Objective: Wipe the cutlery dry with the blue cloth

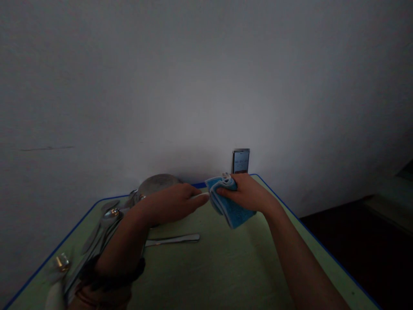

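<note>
My right hand (247, 189) grips a folded blue cloth (237, 213) above the far part of the table. Just left of it, my left hand (174, 202) is closed with thumb and fingers pinched around a thin, pale utensil (200, 195), most of which is hidden by the hand and the cloth. Its fingertips reach the cloth's left edge. Below my left hand, a metal utensil (182, 239) lies flat on the table, its handle end pointing right and its other end hidden behind my forearm.
Several spoons and other cutlery (112, 213) lie along the left of the green, blue-edged table (206, 280). Another shiny utensil (63, 261) is nearer me. A round grey object (159, 183) stands behind my left hand. A phone (241, 161) leans against the wall (206, 86).
</note>
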`<state>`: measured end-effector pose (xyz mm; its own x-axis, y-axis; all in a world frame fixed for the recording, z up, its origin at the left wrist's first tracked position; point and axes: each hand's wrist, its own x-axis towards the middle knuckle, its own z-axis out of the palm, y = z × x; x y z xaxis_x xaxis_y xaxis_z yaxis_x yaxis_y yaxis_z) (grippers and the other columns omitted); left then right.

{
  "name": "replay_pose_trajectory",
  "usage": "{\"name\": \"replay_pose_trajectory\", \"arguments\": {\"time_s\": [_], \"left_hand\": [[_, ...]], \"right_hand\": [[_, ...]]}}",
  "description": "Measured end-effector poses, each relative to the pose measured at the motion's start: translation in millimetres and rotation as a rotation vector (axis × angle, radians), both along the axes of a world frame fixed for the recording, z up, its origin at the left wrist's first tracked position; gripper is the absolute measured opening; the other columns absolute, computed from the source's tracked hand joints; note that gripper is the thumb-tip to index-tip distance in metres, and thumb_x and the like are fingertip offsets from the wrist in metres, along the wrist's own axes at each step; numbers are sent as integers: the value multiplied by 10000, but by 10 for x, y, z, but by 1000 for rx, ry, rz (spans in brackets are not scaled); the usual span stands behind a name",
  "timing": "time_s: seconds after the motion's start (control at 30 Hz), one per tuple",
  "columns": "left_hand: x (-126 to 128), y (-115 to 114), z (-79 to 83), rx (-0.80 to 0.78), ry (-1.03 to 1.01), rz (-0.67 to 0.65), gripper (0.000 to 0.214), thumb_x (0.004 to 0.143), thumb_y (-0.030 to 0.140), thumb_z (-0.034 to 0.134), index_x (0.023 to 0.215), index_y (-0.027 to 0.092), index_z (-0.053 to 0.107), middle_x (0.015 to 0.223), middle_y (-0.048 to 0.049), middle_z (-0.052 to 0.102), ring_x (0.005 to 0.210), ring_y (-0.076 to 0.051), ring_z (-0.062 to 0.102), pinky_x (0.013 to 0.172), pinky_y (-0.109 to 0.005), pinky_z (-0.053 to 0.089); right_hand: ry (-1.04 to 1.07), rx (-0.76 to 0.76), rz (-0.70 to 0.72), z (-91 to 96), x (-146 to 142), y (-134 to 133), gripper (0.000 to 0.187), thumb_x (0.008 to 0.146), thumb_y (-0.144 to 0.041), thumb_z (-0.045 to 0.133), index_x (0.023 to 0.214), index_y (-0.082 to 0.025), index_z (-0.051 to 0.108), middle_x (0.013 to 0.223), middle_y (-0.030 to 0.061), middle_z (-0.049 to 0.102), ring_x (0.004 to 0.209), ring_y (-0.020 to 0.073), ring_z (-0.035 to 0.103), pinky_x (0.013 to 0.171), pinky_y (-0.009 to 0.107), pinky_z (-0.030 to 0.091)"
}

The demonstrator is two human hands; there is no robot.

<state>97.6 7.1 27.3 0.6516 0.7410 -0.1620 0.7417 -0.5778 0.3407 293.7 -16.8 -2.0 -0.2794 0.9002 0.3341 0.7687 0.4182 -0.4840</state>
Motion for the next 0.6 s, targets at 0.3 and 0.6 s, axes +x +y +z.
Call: {"name": "replay_pose_trajectory", "arguments": {"time_s": [0.3, 0.6], "left_hand": [[4, -3, 3, 17, -1, -7, 553, 836, 545, 233, 724, 173, 627, 662, -27, 644, 590, -154, 578, 540, -241, 356], [-13, 17, -14, 5, -4, -12, 554, 833, 551, 235, 749, 169, 626, 668, -30, 633, 584, -148, 569, 529, -237, 353]], "right_hand": [[0, -20, -7, 10, 2, 2, 200, 784, -328, 501, 676, -167, 551, 661, 10, 602, 592, 109, 523, 533, 214, 319], [2, -17, -4, 1, 5, 4, 210, 784, -333, 501, 667, -164, 546, 647, 8, 596, 572, 102, 508, 522, 214, 312]]}}
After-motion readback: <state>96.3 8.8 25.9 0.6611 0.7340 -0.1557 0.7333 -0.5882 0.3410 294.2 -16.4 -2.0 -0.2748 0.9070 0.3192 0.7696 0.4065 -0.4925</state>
